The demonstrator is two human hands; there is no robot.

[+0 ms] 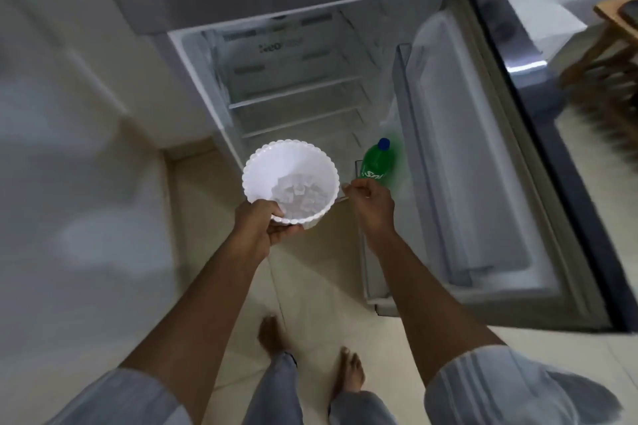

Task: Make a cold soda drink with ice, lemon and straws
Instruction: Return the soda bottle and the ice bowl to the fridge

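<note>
My left hand (264, 221) grips the near rim of a white scalloped bowl (276, 162). Several ice cubes (297, 191) lie in its bottom. My right hand (371, 202) is closed around the body of a green soda bottle (378, 162) with a blue cap, held upright just right of the bowl. Both are in front of the open fridge (293, 86), at the level of its lower shelves. The lower part of the bottle is hidden behind my hand. The picture is blurred by motion.
The fridge door (483, 166) stands swung open to the right, its clear door bins showing nothing inside. The fridge shelves look bare. A white wall lies to the left. A wooden stool (607, 55) stands at the far right. My bare feet are on the tiled floor.
</note>
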